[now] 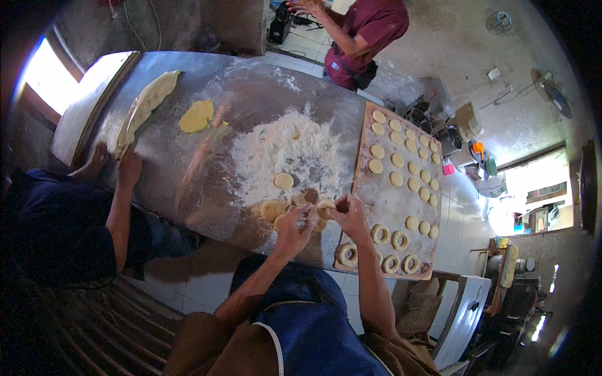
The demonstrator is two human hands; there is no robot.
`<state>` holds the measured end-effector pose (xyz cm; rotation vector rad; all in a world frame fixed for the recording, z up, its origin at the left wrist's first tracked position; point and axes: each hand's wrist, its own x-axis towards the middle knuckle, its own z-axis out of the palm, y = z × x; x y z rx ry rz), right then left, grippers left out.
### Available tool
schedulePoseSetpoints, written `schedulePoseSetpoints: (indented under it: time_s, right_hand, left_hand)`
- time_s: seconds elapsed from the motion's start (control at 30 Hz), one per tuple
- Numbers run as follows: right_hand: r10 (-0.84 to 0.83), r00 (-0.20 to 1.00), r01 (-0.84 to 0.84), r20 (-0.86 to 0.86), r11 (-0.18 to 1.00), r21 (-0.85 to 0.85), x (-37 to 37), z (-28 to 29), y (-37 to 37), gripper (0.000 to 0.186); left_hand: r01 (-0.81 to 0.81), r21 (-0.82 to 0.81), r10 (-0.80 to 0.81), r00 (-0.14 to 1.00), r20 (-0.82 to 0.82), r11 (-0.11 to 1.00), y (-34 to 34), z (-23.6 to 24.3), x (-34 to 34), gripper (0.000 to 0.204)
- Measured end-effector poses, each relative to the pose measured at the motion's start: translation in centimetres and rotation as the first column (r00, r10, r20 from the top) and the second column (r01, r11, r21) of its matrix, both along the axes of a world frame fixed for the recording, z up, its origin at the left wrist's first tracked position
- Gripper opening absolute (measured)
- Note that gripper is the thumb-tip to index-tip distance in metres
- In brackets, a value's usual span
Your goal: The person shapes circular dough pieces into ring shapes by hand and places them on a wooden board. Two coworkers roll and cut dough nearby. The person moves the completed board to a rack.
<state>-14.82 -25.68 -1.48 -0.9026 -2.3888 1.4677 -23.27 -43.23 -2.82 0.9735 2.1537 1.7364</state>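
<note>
My right hand (351, 218) pinches the edge of a small round dough piece (325, 207) between thumb and fingers, at the near side of the metal table. Close to its left is my left hand (297, 228), dusted with flour, its fingers curled inward; whatever they may hold is hidden. Partly covered by that hand, more dough rounds (272, 211) lie together on the floury tabletop. One dough disc (283, 181) sits apart on the spread flour (269, 150). Right of my hands, a floured board (395, 210) carries rows of dough discs (396, 160) and several dough rings (399, 240).
At the table's left end a co-worker's hands (128, 166) touch a long dough sheet (148, 104). A flat yellow dough piece (197, 116) lies nearby. Across the table stands another person in a maroon shirt (378, 28). A white cabinet (464, 319) is at the lower right.
</note>
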Motion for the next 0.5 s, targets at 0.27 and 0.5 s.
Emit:
schedulePoseSetpoints:
  time_s: [0.27,0.5]
  right_hand:
    - [-0.182,0.967,0.133,-0.18,0.957,-0.258,-1.6,2.0,-6.5,0.031]
    - [-0.121,0.98,0.039,-0.159,0.897,-0.441,-2.8,4.1,-8.4,0.042]
  left_hand:
    - [0.235,0.032,-0.219,0.84,0.497,0.971,-0.7,-0.2,-3.2,0.03]
    - [0.052,0.237,-0.212,0.656,0.724,0.97,-1.3,0.9,-3.9,0.025]
